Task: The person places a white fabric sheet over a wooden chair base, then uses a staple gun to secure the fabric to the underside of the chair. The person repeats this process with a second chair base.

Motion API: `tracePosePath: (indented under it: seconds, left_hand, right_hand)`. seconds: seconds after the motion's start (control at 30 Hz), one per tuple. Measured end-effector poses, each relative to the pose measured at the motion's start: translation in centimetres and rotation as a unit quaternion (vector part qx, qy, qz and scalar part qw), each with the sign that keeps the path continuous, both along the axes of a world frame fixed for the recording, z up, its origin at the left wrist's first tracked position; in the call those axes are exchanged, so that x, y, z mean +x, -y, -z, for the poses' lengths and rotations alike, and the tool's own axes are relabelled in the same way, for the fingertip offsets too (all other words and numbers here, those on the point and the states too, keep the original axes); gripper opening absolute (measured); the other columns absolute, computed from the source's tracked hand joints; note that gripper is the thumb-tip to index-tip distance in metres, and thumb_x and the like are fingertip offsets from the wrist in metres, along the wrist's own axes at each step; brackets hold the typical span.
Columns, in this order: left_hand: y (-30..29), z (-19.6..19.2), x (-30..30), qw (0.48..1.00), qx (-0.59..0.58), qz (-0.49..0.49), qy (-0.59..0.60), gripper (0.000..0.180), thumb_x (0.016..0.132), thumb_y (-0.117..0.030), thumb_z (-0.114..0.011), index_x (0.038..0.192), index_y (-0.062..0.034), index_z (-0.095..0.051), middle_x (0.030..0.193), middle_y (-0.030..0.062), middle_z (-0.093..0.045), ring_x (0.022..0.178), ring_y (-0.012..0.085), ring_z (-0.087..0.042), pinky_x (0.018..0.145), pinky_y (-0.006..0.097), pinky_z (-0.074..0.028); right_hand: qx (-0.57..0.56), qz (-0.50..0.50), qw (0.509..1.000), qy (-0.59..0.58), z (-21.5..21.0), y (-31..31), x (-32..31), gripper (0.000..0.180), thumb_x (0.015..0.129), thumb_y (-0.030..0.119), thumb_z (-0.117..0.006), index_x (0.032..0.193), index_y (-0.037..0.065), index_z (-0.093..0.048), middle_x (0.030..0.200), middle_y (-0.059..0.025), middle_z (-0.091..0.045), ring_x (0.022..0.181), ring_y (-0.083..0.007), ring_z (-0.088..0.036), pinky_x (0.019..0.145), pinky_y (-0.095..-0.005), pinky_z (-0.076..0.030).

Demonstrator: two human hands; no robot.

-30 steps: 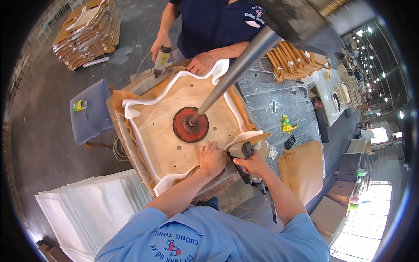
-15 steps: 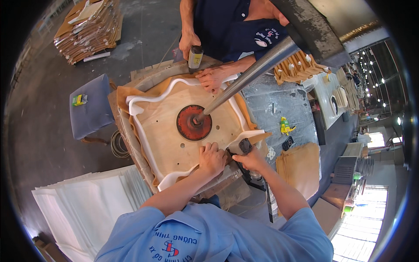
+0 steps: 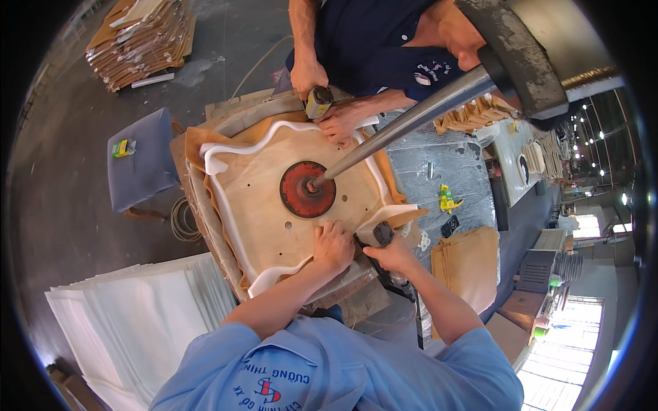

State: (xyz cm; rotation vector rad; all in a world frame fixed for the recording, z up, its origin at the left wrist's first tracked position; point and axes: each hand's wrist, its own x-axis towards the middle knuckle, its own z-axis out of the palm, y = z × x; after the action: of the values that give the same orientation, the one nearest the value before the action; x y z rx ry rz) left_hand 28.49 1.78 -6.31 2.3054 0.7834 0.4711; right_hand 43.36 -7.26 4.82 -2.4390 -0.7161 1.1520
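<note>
A plywood seat panel (image 3: 264,205) lies under a red round press disc (image 3: 308,190) on a steel shaft (image 3: 411,123). White foam (image 3: 233,226) and a tan cover (image 3: 197,140) are folded up around the panel's edges. My left hand (image 3: 334,246) has its fingers curled down at the near edge, gripping the foam-backed cover; its fingertips are partly hidden. Just right of it, my right hand (image 3: 391,255) is wrapped round a staple gun (image 3: 375,235), its nose at the same edge near the right corner.
Across the panel a co-worker's hand (image 3: 310,77) holds another staple gun (image 3: 318,103); their other hand (image 3: 337,129) presses the far edge. A blue-grey padded seat (image 3: 142,161) stands at left, white foam sheets (image 3: 137,322) at lower left, brown sheets (image 3: 466,264) at right.
The co-worker's staple gun has moved right, close to their other hand, and they lean further in. My staple gun has shifted slightly down and left; my left hand stays at the edge.
</note>
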Motion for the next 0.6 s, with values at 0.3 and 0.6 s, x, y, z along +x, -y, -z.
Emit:
tracePosePath:
  seconds: [0.3, 0.6]
  left_hand:
    - [-0.5, -0.3, -1.5, 0.999, -0.022, 0.024, -0.015, 0.019, 0.094, -0.032, -0.075, 0.091, -0.014, -0.08, 0.107, 0.0083, -0.062, 0.113, 0.0318, -0.054, 0.093, 0.049, -0.04]
    - [-0.3, -0.8, -2.9, 0.999, -0.002, 0.008, 0.034, 0.015, 0.091, -0.03, -0.078, 0.09, -0.0145, -0.078, 0.106, 0.0069, -0.062, 0.108, 0.0325, -0.056, 0.092, 0.048, -0.04]
  right_hand:
    - [-0.016, 0.004, 0.997, -0.072, -0.9, 0.9, 0.0, 0.033, 0.092, 0.024, -0.089, 0.109, -0.001, -0.074, 0.079, -0.0072, -0.075, 0.057, -0.0133, -0.066, 0.055, -0.0343, -0.055]
    - [-0.006, -0.031, 0.999, 0.009, 0.7, 0.8, -0.7, 0.028, 0.092, 0.021, -0.089, 0.101, -0.001, -0.075, 0.072, -0.0027, -0.07, 0.055, -0.012, -0.063, 0.051, -0.0324, -0.05]
